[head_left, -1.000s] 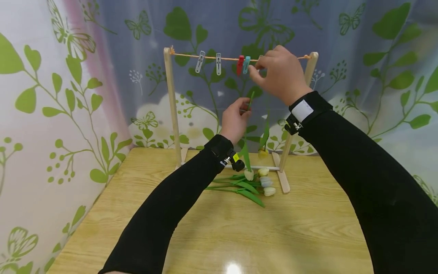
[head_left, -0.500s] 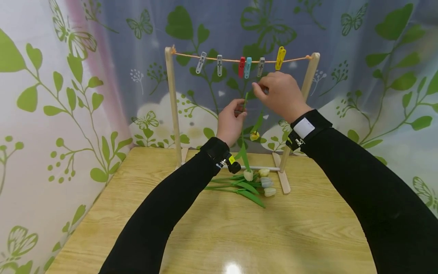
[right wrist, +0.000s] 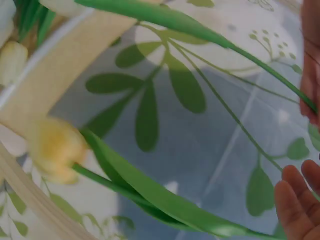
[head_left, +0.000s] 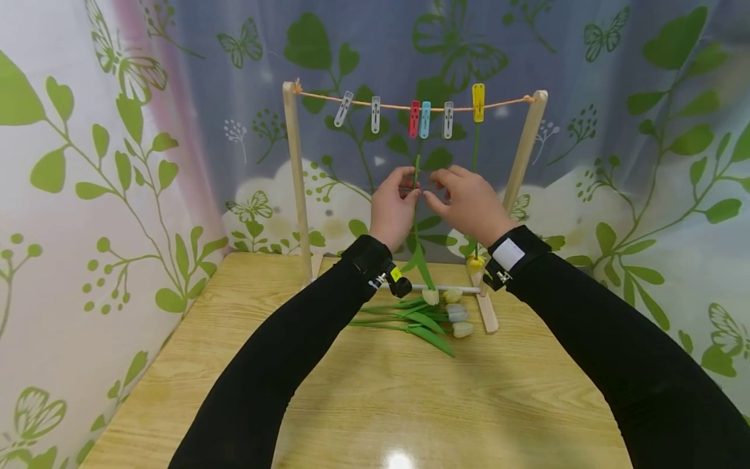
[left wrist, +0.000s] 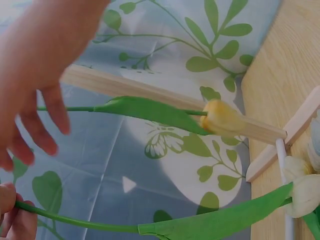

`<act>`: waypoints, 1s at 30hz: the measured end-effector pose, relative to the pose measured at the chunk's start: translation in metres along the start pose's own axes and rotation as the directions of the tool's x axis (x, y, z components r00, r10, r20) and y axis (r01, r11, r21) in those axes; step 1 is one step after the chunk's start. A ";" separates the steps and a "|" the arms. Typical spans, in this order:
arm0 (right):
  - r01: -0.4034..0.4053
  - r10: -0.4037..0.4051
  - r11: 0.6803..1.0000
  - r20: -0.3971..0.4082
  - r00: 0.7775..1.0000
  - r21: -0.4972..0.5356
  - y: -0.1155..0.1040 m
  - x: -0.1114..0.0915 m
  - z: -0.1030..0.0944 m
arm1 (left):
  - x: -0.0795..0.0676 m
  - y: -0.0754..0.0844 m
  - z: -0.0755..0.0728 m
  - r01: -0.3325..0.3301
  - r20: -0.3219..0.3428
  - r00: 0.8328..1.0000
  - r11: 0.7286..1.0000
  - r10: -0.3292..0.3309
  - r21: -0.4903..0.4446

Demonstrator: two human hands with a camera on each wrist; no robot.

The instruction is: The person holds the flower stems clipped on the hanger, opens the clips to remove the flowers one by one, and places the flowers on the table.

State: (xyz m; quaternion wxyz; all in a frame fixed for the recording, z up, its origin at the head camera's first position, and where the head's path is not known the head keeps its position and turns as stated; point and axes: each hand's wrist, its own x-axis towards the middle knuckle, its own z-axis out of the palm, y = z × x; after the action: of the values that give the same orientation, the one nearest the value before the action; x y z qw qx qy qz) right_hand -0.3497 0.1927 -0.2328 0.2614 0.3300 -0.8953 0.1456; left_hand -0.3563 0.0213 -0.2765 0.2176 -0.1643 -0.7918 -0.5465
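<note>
My left hand (head_left: 391,208) pinches the green stem of a white artificial tulip (head_left: 430,297) that hangs head down, its bloom low by the rack's crossbar. Just right of it, my right hand (head_left: 471,202) has loosely bent fingers with nothing between them, close to that stem. A yellow tulip (head_left: 476,263) dangles head down from a yellow clothespin (head_left: 478,103) on the orange cord. In the left wrist view, the white tulip (left wrist: 307,195) runs from the pinching fingertips (left wrist: 7,200). The right wrist view has the yellow tulip (right wrist: 57,150) below my right hand's fingers (right wrist: 287,202).
A wooden rack (head_left: 297,189) holds the cord (head_left: 392,106) with several clothespins, among them a red one (head_left: 414,119), a light blue one (head_left: 425,120) and a grey one (head_left: 448,120). More tulips (head_left: 422,318) lie on the wooden table (head_left: 375,404). A patterned curtain hangs behind.
My right hand has come down and left from the cord, uncovering the yellow clothespin. The yellow tulip swung and now hangs straighter on the right. The left hand shifted slightly left, still holding the white tulip.
</note>
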 end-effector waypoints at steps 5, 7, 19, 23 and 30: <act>0.003 -0.004 1.000 0.021 1.000 0.018 -0.001 -0.010 0.021 | -0.001 0.001 -0.001 -0.001 0.001 1.000 1.000 0.001 -0.006; 0.001 -0.002 1.000 0.036 0.999 0.031 -0.002 -0.015 0.029 | -0.002 0.001 -0.001 -0.002 0.003 1.000 1.000 0.002 -0.005; -0.080 0.068 0.991 0.104 0.992 0.111 -0.007 -0.032 0.069 | -0.006 0.002 0.000 0.019 -0.009 1.000 1.000 -0.019 -0.005; -0.074 0.060 0.990 0.114 0.992 0.121 -0.009 -0.037 0.079 | -0.008 0.000 0.000 0.026 -0.020 0.999 1.000 -0.026 -0.013; -0.045 0.038 0.997 0.089 0.995 0.069 -0.008 -0.044 0.088 | -0.007 0.000 -0.004 0.001 -0.029 1.000 0.998 -0.002 -0.064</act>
State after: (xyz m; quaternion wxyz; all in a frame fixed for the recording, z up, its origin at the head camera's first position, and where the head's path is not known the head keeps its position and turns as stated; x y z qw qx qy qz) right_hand -0.3487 0.1710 -0.3289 0.2069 0.3265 -0.9068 0.1681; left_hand -0.3497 0.0173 -0.2786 0.2234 -0.1625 -0.7708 -0.5741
